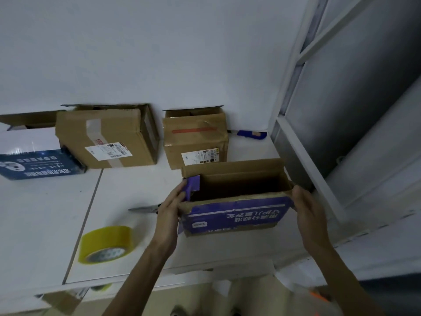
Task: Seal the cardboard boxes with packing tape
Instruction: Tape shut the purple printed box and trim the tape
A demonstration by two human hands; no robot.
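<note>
I have the open brown cardboard box with a purple printed front (237,214) between my hands. My left hand (169,208) pinches the small purple end flap at the box's left end. My right hand (306,206) wraps round the right end, thumb on the front, fingers out of sight behind. The top is open, and the long rear flap stands up just beyond my fingertips.

To do this well, I think I should fold the short end flaps in first, each under the hand already on it. Then I bring the long flaps down so their edges meet along the middle without gap or overlap, and keep my right palm on that seam.

Only then should my left hand let go. The yellow roll of packing tape (106,244) lies just outside my left wrist, and the steel scissors (141,209) lie right behind my left knuckles. The front's upper edge looks ragged, so I would press gently there.
</note>
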